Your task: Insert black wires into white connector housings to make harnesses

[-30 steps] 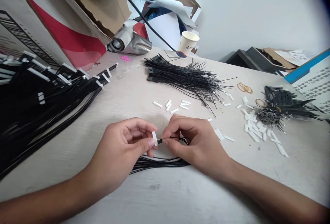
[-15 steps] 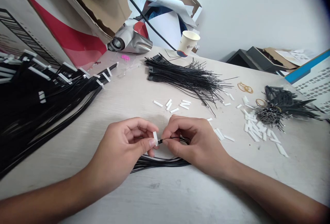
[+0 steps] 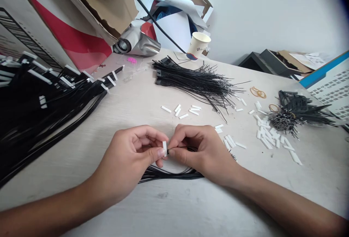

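My left hand (image 3: pixel 128 153) pinches a small white plastic connector (image 3: pixel 164 148) between thumb and fingertips. My right hand (image 3: pixel 200 153) holds a thin black wire (image 3: pixel 171 150) close to its end, and that end meets the connector's side. Both hands nearly touch. A loose bundle of black wires (image 3: pixel 169 174) lies on the table (image 3: pixel 163 208) just below them, partly hidden by my hands. The wire's path inside my right fingers is hidden.
Several white connectors (image 3: pixel 180 110) lie beyond my hands, with more at right (image 3: pixel 265 135). A black wire bundle (image 3: pixel 196 82) sits behind them. A large wired harness pile (image 3: pixel 40 98) fills the left. A paper cup (image 3: pixel 198 46) and cardboard stand at the back.
My right hand has moved left, bringing the black wire end up against the white connector. My left hand has barely moved, and the view has shifted slightly.
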Tool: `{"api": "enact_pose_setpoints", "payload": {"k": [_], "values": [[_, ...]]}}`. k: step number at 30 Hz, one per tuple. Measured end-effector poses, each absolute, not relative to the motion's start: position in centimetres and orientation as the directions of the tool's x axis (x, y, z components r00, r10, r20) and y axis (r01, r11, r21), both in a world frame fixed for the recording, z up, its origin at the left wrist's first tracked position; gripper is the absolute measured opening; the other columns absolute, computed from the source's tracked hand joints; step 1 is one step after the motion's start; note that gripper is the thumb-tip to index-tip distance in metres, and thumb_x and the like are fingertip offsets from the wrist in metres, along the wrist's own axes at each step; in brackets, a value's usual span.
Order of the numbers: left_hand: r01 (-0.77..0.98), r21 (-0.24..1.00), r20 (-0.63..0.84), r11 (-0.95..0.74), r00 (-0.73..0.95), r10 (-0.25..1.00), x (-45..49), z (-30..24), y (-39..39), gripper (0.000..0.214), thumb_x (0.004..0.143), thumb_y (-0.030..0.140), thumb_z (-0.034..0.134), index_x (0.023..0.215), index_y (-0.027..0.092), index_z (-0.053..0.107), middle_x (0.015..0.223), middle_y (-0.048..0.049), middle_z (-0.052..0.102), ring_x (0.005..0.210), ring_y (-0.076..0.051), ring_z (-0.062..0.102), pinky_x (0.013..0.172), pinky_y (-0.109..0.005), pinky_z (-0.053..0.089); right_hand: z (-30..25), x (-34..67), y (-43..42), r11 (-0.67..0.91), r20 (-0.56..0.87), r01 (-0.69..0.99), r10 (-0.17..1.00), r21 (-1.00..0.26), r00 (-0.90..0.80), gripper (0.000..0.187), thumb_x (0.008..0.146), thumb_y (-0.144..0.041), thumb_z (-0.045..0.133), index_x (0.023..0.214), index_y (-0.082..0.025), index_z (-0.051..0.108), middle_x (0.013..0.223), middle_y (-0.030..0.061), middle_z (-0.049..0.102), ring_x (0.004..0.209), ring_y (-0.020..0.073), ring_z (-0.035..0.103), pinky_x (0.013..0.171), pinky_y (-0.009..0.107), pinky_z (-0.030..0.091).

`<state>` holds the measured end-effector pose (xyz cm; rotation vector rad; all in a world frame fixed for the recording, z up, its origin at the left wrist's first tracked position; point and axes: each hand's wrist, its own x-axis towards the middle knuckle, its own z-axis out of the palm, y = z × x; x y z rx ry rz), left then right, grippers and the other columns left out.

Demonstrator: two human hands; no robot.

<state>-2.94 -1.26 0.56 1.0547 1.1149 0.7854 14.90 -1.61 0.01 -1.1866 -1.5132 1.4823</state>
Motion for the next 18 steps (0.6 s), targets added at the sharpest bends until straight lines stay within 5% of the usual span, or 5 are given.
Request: {"api": "enact_pose_setpoints", "payload": {"k": [4, 6, 11, 13, 18], "values": [[0.028, 0.951, -0.301, 0.307, 0.293, 0.907, -3.0, 0.6, -1.3, 0.008, 0.075, 0.010, 0.069, 0.078, 0.017, 0.069, 0.058, 0.0039, 0.065, 0.055, -0.009, 0.061, 0.056, -0.018, 0.051, -0.3, 14.9, -1.5, -0.040, -0.092, 0.153, 0.933, -0.987, -0.348, 0.006, 0.075, -0.011, 0.065, 0.070, -0.015, 0.064, 0.062, -0.0016, 0.055, 0.054, 0.0081, 0.043, 0.047, 0.022, 0.034], [0.037, 0.952, -0.302, 0.305, 0.297, 0.906, -3.2, 0.4, -1.2, 0.006, 0.076, 0.012, 0.069, 0.079, 0.017, 0.068, 0.063, 0.0036, 0.066, 0.057, -0.009, 0.062, 0.058, -0.019, 0.052, -0.2, 15.0, -1.5, 0.120, 0.029, 0.239, 0.935, -0.964, -0.353, 0.008, 0.078, -0.010, 0.063, 0.073, -0.014, 0.065, 0.066, -0.0004, 0.059, 0.059, 0.0094, 0.048, 0.052, 0.023, 0.039], [0.021, 0.942, -0.328, 0.335, 0.270, 0.905, -3.5, -0.1, -0.8, 0.009, 0.080, 0.017, 0.068, 0.088, 0.018, 0.063, 0.070, 0.0032, 0.066, 0.063, -0.011, 0.065, 0.065, -0.023, 0.053, 1.0, 15.6, -2.2, 0.637, 0.535, 0.535, 0.766, -0.555, -0.356, 0.010, 0.083, -0.005, 0.059, 0.090, -0.009, 0.065, 0.085, 0.0079, 0.060, 0.079, 0.0152, 0.052, 0.069, 0.030, 0.044], [-0.022, 0.934, -0.340, 0.357, 0.256, 0.905, -3.5, -0.3, -0.8, 0.011, 0.080, 0.018, 0.068, 0.088, 0.018, 0.061, 0.072, 0.0036, 0.065, 0.064, -0.011, 0.064, 0.064, -0.023, 0.052, 1.4, 15.7, -2.9, 0.686, 0.516, 0.536, 0.725, -0.491, -0.456, 0.010, 0.086, -0.004, 0.055, 0.087, -0.010, 0.063, 0.079, 0.0054, 0.057, 0.072, 0.0132, 0.049, 0.064, 0.028, 0.041], [-0.085, 0.928, -0.336, 0.362, 0.222, 0.915, -3.4, -0.1, -0.9, 0.011, 0.081, 0.015, 0.066, 0.086, 0.018, 0.057, 0.071, 0.0042, 0.064, 0.064, -0.010, 0.062, 0.066, -0.023, 0.052, 0.7, 15.3, -4.0, 0.642, 0.094, 0.600, 0.716, -0.478, -0.692, 0.016, 0.088, -0.009, 0.050, 0.074, -0.016, 0.055, 0.070, -0.0005, 0.051, 0.060, 0.0116, 0.041, 0.053, 0.028, 0.031]]}}
